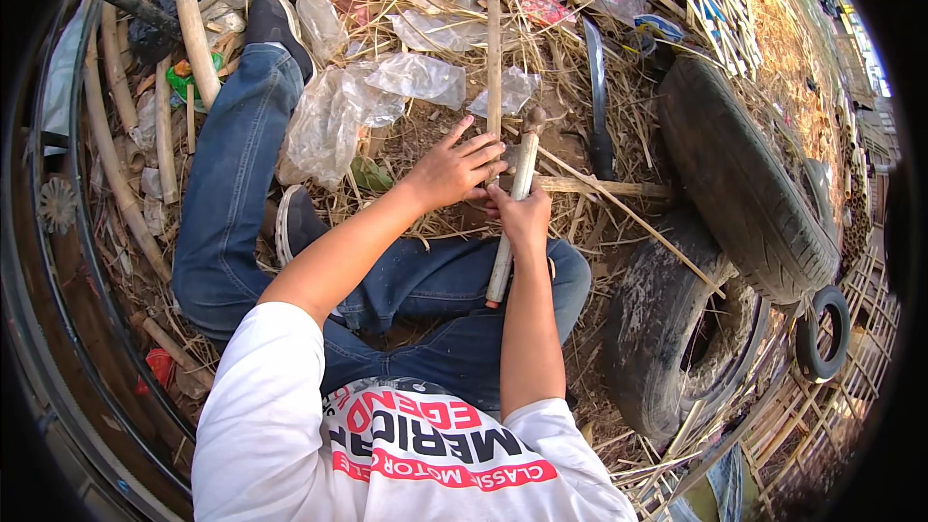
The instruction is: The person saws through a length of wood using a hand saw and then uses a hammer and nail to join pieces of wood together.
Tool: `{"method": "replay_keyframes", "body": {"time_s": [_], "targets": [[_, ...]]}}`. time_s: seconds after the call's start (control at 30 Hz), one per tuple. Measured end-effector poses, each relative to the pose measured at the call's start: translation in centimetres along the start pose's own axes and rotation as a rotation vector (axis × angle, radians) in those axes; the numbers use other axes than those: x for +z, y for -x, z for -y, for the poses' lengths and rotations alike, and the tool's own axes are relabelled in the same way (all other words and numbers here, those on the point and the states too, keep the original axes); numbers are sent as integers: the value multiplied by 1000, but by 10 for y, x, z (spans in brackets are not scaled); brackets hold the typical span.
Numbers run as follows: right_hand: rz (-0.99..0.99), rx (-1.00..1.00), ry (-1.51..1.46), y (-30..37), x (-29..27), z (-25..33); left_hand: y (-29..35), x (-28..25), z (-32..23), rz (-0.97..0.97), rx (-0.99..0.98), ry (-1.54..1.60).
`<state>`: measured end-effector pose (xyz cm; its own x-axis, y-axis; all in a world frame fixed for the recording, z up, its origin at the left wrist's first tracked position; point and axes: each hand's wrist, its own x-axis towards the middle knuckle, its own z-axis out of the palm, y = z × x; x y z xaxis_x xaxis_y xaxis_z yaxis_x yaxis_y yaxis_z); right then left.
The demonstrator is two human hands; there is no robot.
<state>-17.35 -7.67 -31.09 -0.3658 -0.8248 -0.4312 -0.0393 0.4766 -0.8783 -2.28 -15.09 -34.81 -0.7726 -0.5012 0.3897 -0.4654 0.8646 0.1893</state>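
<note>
My left hand (454,169) reaches in with its fingers stretched and slightly apart, touching the lower end of a long bamboo pole (494,39) that runs away from me. Close beside it, my right hand (523,219) is closed around a short, pale bamboo stick (501,266). A knobby brown end tops this stick, and its lower end hangs above my leg. The fingertips of both hands nearly meet; what lies between them is partly hidden. To the right of the hands, a machete (596,77) with a dark handle rests on the straw-covered ground.
Two worn tyres, one upper (744,174) and one lower (657,329), lie at the right, with a small black ring (823,333) beyond. Clear plastic sheeting (343,111) covers ground ahead. Bamboo poles (193,29) and a black metal frame (82,261) are at the left. My legs (232,174) are bent.
</note>
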Motion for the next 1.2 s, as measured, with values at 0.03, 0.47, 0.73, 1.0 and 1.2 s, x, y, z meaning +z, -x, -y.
{"method": "replay_keyframes", "body": {"time_s": [0.03, 0.47, 0.73, 1.0, 1.2], "targets": [[-16, -13, -10, 1, 0, 0, -1, 0, 1, -2, 1, 39], [-54, 41, -36, 5, -2, 2, 0, 6, 6, -12, -32, 185], [6, 48, 21, 54, -29, 40, 1, 8, -3, -101, -111, 276], [191, 224, 24, 101, -39, 53, 4, 18, -4, -152, -152, 358], [159, 188, 68, 114, -36, 68, 4, 19, -4, -201, -148, 404]]}}
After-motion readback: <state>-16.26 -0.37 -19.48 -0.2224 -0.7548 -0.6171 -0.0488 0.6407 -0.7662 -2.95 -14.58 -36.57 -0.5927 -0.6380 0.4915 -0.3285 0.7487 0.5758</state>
